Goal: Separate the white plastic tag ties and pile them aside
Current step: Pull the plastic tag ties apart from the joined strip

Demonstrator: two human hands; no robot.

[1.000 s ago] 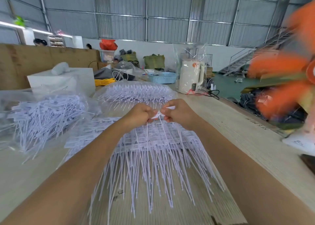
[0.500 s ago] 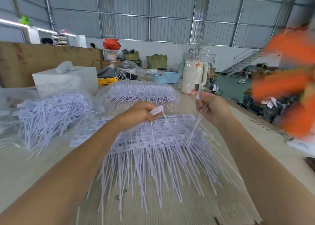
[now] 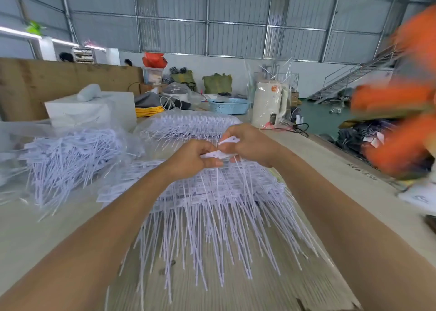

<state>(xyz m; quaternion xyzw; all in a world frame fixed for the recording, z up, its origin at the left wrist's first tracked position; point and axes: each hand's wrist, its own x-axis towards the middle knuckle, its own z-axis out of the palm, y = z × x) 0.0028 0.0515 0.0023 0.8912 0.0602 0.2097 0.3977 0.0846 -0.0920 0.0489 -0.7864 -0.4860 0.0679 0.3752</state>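
My left hand (image 3: 192, 158) and right hand (image 3: 251, 145) meet at frame center, w/ fingers pinched on the white tab ends of tag ties (image 3: 218, 154); right also nips a second tab a bit higher. Thin tails hang down from the tabs. Below them, the joined stack of ties (image 3: 212, 207) lies fanned across the table (image 3: 330, 169). Loose pile in clear bag (image 3: 66, 155) sits at left, another bagged bunch (image 3: 188, 124) just behind my hands.
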